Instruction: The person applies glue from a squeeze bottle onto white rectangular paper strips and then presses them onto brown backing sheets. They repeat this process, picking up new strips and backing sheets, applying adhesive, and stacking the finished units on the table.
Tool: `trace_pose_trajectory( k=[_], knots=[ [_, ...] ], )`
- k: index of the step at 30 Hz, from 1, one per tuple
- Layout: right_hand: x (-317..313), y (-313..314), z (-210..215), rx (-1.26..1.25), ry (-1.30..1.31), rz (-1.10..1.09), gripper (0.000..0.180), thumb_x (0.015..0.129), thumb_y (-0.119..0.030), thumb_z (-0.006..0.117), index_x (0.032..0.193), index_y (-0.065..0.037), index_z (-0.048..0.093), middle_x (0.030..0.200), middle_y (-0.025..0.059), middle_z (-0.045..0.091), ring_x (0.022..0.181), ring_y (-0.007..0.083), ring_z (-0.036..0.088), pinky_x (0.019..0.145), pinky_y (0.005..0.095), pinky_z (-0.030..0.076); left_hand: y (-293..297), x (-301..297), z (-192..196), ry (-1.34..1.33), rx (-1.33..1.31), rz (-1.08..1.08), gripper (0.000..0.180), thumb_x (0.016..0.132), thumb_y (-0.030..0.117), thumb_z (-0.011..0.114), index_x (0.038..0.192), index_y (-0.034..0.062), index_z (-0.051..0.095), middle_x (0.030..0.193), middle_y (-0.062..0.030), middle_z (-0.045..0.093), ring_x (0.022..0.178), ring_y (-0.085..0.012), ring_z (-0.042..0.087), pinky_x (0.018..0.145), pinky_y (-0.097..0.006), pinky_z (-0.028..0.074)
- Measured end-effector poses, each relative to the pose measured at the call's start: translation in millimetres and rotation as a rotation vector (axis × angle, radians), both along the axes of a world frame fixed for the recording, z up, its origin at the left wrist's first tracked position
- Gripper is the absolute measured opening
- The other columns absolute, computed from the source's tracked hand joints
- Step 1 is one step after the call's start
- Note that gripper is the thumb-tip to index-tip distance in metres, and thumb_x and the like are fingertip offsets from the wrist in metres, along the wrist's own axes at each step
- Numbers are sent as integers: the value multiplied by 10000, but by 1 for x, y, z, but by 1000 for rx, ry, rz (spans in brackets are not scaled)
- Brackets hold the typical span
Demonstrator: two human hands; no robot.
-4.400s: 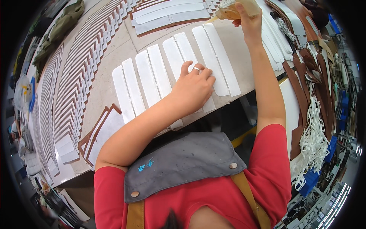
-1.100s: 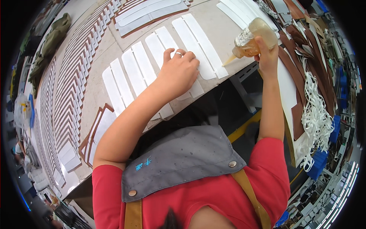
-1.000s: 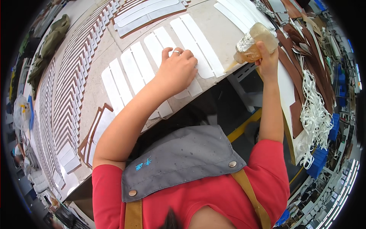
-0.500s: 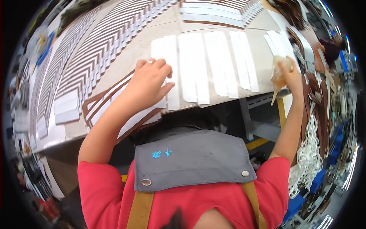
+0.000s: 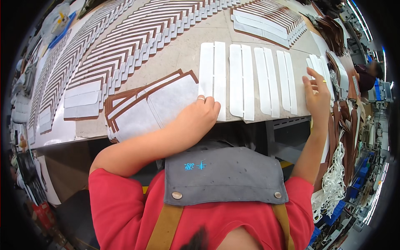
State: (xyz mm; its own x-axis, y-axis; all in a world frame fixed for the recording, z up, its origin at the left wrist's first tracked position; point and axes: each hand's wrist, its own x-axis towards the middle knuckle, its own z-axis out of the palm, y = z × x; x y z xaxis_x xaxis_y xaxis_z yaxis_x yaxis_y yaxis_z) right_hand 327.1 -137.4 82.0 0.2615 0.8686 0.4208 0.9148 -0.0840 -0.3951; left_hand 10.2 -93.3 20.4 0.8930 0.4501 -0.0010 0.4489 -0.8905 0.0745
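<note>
My left hand (image 5: 199,116) lies at the table's front edge with its fingers curled together over the lower end of a white strip (image 5: 207,66); the fingertips are partly hidden. That strip is the leftmost of several paired white strips laid side by side. My right hand (image 5: 318,96) is raised at the right, fingers apart and holding nothing, beside a small stack of narrow white strips (image 5: 318,62). Left of my left hand lies an overlapping pile of white panels with brown borders (image 5: 166,100).
Long overlapping rows of white-and-brown pieces (image 5: 125,54) cover the table's left and back. Another fanned stack (image 5: 262,25) lies at the back right. Brown strips (image 5: 343,116) and tangled white cord (image 5: 331,181) hang at the right. A person (image 5: 367,77) is farther off right.
The bottle of amber liquid has left my right hand and is out of view. My left hand has come down to the strip's lower end. The whole view has shifted somewhat.
</note>
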Motion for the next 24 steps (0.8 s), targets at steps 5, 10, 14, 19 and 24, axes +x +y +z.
trace_pose_trajectory(
  k=[5, 10, 14, 19, 24],
  knots=[
    [-46, 8, -7, 8, 124, 180, 254, 849, -121, 617, 1091, -44, 613, 923, 85, 652, 750, 136, 602, 668, 260, 476, 16, -19, -2, -473, -159, 229, 158, 732, -12, 584, 862, -18, 496, 758, -134, 544, 719, -268, 591, 620, -315, 496],
    [-107, 41, -44, -73, 809, 386, 360, 885, -76, 556, 1227, 14, 490, 1094, 125, 595, 823, 126, 592, 722, 247, 499, 24, -57, 53, -1008, -349, 525, 146, 799, -35, 591, 917, -2, 511, 769, -98, 616, 679, -164, 659, 630, -265, 525],
    [-148, 74, -56, -194, 1261, 343, 490, 918, -122, 518, 1340, 23, 318, 1099, 146, 563, 869, 162, 595, 758, 283, 505, 14, -88, 71, -1181, -556, 590, 143, 835, -55, 539, 972, -27, 510, 816, -81, 632, 726, -145, 658, 671, -253, 536],
    [-170, 91, -60, -217, 1502, 402, 476, 903, -106, 540, 1296, 37, 313, 971, 114, 545, 802, 159, 597, 746, 301, 517, 2, -117, 73, -1259, -650, 645, 186, 839, -65, 507, 1022, -38, 489, 837, -104, 626, 720, -165, 648, 660, -275, 547],
    [-190, 84, -51, -136, 1372, 421, 453, 885, -31, 538, 1265, 24, 296, 867, 74, 510, 737, 130, 583, 695, 279, 520, -4, -148, 48, -1367, -653, 806, 218, 856, -41, 512, 1071, -35, 473, 932, -101, 558, 741, -119, 577, 672, -263, 504]
  ],
)
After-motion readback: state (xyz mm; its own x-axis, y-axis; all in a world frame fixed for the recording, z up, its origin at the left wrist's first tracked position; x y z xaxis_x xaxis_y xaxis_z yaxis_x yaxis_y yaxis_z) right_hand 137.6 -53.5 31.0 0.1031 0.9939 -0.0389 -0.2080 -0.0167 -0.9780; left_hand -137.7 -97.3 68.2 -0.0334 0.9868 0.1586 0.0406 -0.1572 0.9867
